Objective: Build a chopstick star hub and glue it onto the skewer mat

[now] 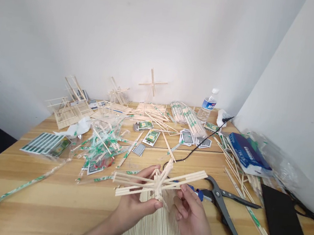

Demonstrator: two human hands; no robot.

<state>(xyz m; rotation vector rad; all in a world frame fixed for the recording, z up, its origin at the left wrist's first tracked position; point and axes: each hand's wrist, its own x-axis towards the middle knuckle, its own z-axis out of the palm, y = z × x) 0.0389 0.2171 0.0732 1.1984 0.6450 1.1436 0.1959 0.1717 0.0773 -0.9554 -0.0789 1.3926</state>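
Observation:
Between my hands is a bundle of pale wooden chopsticks [158, 184], crossed at the middle and fanning out to both sides. Cord or string seems to be wound round the crossing. My left hand [141, 201] grips the bundle near its centre, thumb below and fingers behind. At the right side, my right hand [190, 211] pinches the lower sticks with thumb and forefinger. Beneath both hands lies a mat of parallel wooden sticks [155, 234]. Large dark-handled shears [217, 195] rest on the table just right of my right hand.
Stick models [70, 111] stand at the back left near a heap of green-printed wrappers [103, 145]. Packed chopsticks [189, 118] and a water bottle [207, 105] are at the back. To the right lie a blue tissue pack [248, 151], a black tablet [286, 223] and a cable [196, 146].

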